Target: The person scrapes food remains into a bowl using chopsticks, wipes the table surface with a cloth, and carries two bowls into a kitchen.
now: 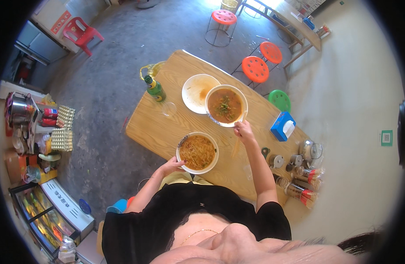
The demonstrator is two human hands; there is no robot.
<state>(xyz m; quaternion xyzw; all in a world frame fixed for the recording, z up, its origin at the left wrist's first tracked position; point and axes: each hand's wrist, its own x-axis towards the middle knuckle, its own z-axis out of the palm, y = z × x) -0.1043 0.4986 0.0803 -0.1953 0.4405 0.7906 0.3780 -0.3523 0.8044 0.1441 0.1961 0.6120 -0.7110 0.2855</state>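
My left hand [172, 165] grips the near left rim of a patterned white bowl of noodles in broth [197, 153], with the thumb over the edge. The bowl is at the near edge of the wooden table [149, 120]. My right hand [244, 131] pinches the near rim of a second white bowl, holding reddish-brown soup with chopped greens [225, 105]. That bowl overlaps a sauce-smeared white plate [194, 95]; whether it rests on the plate I cannot tell. Wooden chopsticks [236, 148] extend below my right hand.
A green glass bottle [155, 89] and a clear cup [169, 109] stand towards the table's left end. To the right are a blue tissue box [282, 126], lidded metal jars [276, 161] and chopstick holders [296, 190]. Red stools [255, 69] and a green stool [279, 100] stand beyond.
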